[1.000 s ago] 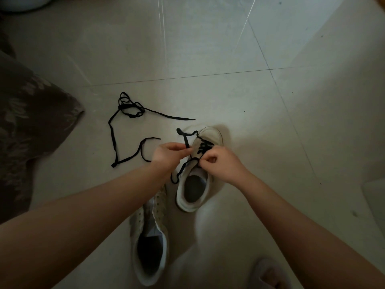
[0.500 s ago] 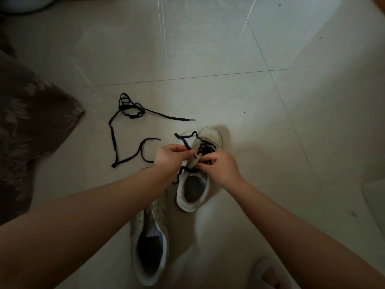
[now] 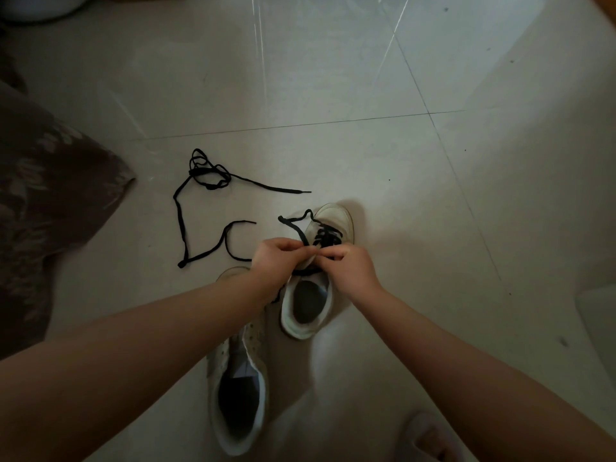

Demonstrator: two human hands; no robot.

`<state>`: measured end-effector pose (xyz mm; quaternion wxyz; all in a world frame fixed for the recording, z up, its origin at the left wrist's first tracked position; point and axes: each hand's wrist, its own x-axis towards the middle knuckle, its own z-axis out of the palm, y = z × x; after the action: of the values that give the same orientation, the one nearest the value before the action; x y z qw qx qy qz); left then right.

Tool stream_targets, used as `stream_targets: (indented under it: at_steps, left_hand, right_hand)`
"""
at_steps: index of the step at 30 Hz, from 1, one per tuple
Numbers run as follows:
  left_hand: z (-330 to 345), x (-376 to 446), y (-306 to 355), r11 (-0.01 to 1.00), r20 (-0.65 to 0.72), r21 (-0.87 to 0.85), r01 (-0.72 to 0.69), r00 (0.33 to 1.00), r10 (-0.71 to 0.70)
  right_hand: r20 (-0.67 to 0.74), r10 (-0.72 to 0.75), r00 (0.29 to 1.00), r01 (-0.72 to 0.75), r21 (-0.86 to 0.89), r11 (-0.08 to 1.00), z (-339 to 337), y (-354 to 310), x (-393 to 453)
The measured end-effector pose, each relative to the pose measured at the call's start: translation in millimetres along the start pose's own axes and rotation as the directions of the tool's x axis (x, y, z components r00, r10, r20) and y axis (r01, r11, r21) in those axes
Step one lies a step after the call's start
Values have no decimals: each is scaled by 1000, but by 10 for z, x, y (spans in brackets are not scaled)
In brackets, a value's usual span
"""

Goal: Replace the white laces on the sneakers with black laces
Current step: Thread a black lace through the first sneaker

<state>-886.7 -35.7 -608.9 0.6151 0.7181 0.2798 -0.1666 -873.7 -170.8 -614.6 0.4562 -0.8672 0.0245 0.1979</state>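
Two white sneakers stand on the tiled floor. The far sneaker [image 3: 336, 218] has a black lace [image 3: 328, 235] threaded through its front eyelets. My left hand [image 3: 278, 261] and my right hand [image 3: 350, 265] meet over its tongue, each pinching that lace. A loose end of it [image 3: 295, 220] curls off to the left of the toe. The near sneaker [image 3: 240, 388] has no lace, and my left forearm covers its toe. A second black lace [image 3: 181, 221] lies loose on the floor to the left.
Dark patterned fabric [image 3: 43, 201] lies along the left edge. A slippered foot [image 3: 430, 438] shows at the bottom right. A pale object [image 3: 600, 305] sits at the right edge. Bare tiles stretch beyond the shoes.
My hands have drawn together over the far sneaker's tongue. The lace's loose end has shifted a little at the left of the toe.
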Motion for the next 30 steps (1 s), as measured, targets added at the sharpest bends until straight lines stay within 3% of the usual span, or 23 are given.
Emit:
stream_targets:
  at_steps: [6, 8, 9, 10, 11, 12, 13, 15, 17, 18, 19, 20, 21, 22, 24, 26, 27, 30]
  left_hand:
    - [13, -23, 38, 960, 38, 206, -192, 981, 188]
    - [-12, 1, 48, 950, 29, 220, -220, 975, 219]
    - [-32, 4, 56, 946, 21, 231, -228, 973, 230]
    - [-52, 23, 56, 943, 15, 236, -236, 971, 239]
    - [-76, 43, 55, 939, 14, 241, -246, 968, 250]
    - [-94, 64, 58, 932, 15, 254, -258, 965, 263]
    - [-106, 69, 68, 923, 20, 270, -273, 960, 278]
    - [-108, 76, 80, 897, 39, 309, -316, 946, 320]
    - [-111, 72, 81, 859, 59, 367, -357, 930, 362]
    - [-121, 74, 71, 843, 63, 395, -363, 927, 370]
    - [-146, 85, 56, 834, 53, 416, -363, 925, 376]
    - [-186, 111, 35, 832, 27, 431, -350, 926, 375]
    - [-237, 139, 17, 836, -6, 439, -330, 929, 370]
    - [-289, 169, -1, 840, -30, 444, -311, 932, 361]
    - [-372, 211, -31, 829, -32, 463, -313, 929, 368]
    - [-396, 221, -45, 804, -7, 483, -346, 917, 399]
    - [-391, 213, -38, 797, 7, 486, -360, 913, 409]
    - [-340, 162, 3, 784, 87, 492, -378, 917, 388]
  right_hand:
    - [55, 15, 998, -4, -185, 983, -65, -80, 5]
    - [39, 101, 994, -100, -14, 995, -110, -46, -6]
    - [36, 176, 984, -180, 222, 958, -152, -35, -4]
    - [52, 242, 969, -236, 489, 840, -209, -30, 4]
    - [81, 276, 958, -248, 717, 651, -282, -18, 17]
    - [105, 277, 955, -231, 850, 473, -351, -18, 23]
    - [139, 262, 955, -223, 918, 328, -384, -37, 24]
    - [194, 203, 960, -239, 943, 230, -355, -102, 11]
    - [178, 236, 955, -260, 886, 383, -266, -200, 11]
    - [105, 247, 963, -234, 777, 584, -260, -218, 23]
    - [-4, 207, 978, -168, 563, 809, -299, -188, 47]
    - [-76, 89, 993, -68, 243, 968, -374, -149, 64]
    - [-79, -33, 996, 27, -75, 997, -457, -113, 64]
    - [-42, -118, 992, 97, -339, 936, -530, -76, 48]
    - [69, -130, 989, 144, -634, 760, -598, -21, -8]
    - [143, -91, 985, 166, -697, 698, -532, 51, -47]
    - [160, -116, 980, 193, -652, 733, -505, 46, -59]
    - [68, -222, 973, 230, -153, 961, -539, -44, -52]
